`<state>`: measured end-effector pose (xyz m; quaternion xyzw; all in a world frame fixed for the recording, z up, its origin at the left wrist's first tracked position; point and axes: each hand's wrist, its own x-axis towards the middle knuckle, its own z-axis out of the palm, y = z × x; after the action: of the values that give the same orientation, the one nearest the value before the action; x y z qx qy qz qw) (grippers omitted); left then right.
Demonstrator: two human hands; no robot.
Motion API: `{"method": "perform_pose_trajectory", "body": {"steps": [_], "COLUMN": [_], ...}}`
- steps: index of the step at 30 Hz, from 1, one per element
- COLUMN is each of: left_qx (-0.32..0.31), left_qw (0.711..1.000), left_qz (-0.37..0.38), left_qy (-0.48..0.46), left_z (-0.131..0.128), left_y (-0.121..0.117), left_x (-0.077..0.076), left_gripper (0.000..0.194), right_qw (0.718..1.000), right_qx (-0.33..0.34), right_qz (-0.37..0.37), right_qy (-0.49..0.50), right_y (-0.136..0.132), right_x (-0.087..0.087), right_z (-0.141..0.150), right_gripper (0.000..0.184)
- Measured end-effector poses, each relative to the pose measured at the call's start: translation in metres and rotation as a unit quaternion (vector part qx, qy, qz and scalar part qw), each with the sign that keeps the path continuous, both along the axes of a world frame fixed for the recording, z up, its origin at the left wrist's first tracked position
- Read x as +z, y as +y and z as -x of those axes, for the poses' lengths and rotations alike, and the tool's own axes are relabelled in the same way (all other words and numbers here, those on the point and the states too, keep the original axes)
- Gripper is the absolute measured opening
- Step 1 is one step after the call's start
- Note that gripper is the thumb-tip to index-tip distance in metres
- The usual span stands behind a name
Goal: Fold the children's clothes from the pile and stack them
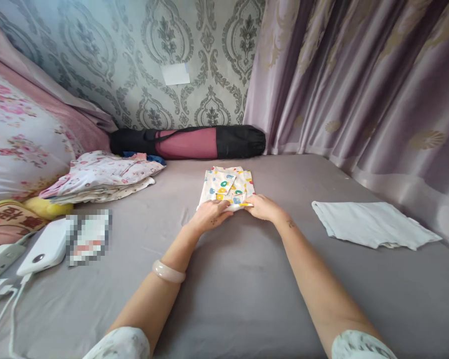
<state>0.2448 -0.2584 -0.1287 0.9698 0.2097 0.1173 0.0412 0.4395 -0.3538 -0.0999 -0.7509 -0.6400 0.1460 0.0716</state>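
A white children's garment with a colourful print is laid on the grey sheet, just on the near side of the maroon-and-black carrying bag, below its right half. It is folded into a compact shape, a narrow flap turned over its middle, and seems to be kept flat by the sheet's level support. Its near edge is held at two spots, probably so that the edge is kept straight and the layers do not slip. The fingers of the left hand appear clamped on this edge near its middle; those of the right hand are pinched on the near right corner. Both forearms are stretched toward the bag, converging, with the wrists kept low. A clothes pile is stacked before the bag's left end, and a folded pale cloth is set nearer than the bag, beyond its right end, apparently out of the hands' way.
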Motion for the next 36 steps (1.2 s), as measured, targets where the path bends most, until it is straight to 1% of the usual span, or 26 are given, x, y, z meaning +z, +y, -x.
{"method": "perform_pose_trajectory", "body": {"steps": [3, 6, 8, 11, 13, 15, 19, 23, 26, 28, 30, 33, 36], "left_qx": [0.005, 0.043, 0.053, 0.033, 0.022, 0.011, -0.009, -0.024, -0.021, -0.008, 0.005, 0.026, 0.069], "left_qw": [0.999, 0.996, 0.993, 0.984, 0.975, 0.966, 0.936, 0.899, 0.884, 0.88, 0.871, 0.848, 0.837], "left_qz": [0.021, 0.056, 0.096, 0.172, 0.218, 0.257, 0.352, 0.432, 0.461, 0.47, 0.488, 0.529, 0.541], "left_qy": [0.033, 0.053, 0.038, -0.011, -0.033, -0.038, 0.006, 0.065, 0.076, 0.074, 0.059, 0.019, -0.051], "left_z": [0.01, 0.024, 0.034, 0.047, 0.052, 0.056, 0.063, 0.076, 0.086, 0.091, 0.091, 0.086, 0.076], "left_y": [0.013, 0.029, 0.039, 0.049, 0.05, 0.047, 0.036, 0.022, 0.018, 0.019, 0.024, 0.035, 0.046], "left_x": [-0.001, 0.0, 0.002, 0.01, 0.02, 0.035, 0.067, 0.095, 0.107, 0.108, 0.103, 0.089, 0.071], "left_gripper": [0.027, 0.039, 0.042, 0.04, 0.039, 0.037, 0.027, 0.02, 0.016, 0.016, 0.02, 0.027, 0.032], "right_qw": [0.999, 0.997, 0.993, 0.982, 0.98, 0.981, 0.978, 0.96, 0.943, 0.938, 0.932, 0.918, 0.915], "right_qx": [-0.005, -0.002, 0.011, 0.038, 0.04, 0.043, 0.1, 0.144, 0.155, 0.141, 0.115, 0.079, 0.026], "right_qz": [-0.014, -0.023, -0.028, -0.038, -0.035, -0.018, 0.042, 0.095, 0.121, 0.134, 0.14, 0.136, 0.103], "right_qy": [0.03, 0.069, 0.117, 0.182, 0.194, 0.188, 0.178, 0.221, 0.268, 0.288, 0.314, 0.364, 0.389], "right_y": [-0.002, -0.005, -0.007, -0.011, -0.014, -0.018, -0.03, -0.046, -0.055, -0.057, -0.054, -0.045, -0.033], "right_x": [0.003, 0.004, 0.005, 0.009, 0.014, 0.021, 0.041, 0.065, 0.078, 0.081, 0.077, 0.065, 0.048], "right_z": [-0.009, -0.018, -0.024, -0.03, -0.032, -0.033, -0.031, -0.024, -0.019, -0.02, -0.023, -0.029, -0.035], "right_gripper": [0.027, 0.029, 0.032, 0.036, 0.036, 0.031, 0.024, 0.02, 0.019, 0.02, 0.022, 0.028, 0.031]}}
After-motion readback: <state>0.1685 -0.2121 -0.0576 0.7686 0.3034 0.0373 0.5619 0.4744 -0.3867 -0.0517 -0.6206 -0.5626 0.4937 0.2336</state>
